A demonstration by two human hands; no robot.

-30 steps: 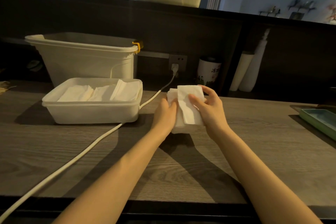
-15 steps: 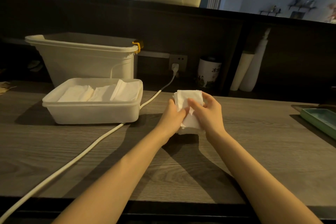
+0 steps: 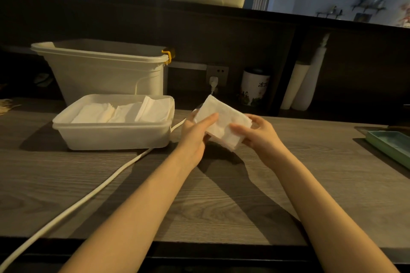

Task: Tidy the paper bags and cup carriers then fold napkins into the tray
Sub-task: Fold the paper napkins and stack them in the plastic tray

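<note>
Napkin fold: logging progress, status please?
Left hand and right hand both grip folded napkin above counter. Tray left, napkins inside. White cable beside tray, not blocking.

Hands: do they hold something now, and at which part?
Both hold one folded napkin: the left hand at its left end, the right hand at its right end.

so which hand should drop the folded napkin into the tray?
Left, probably. The left hand and right hand both grip the folded napkin, but the tray sits on the left hand's side, so the right would cross over.
</note>
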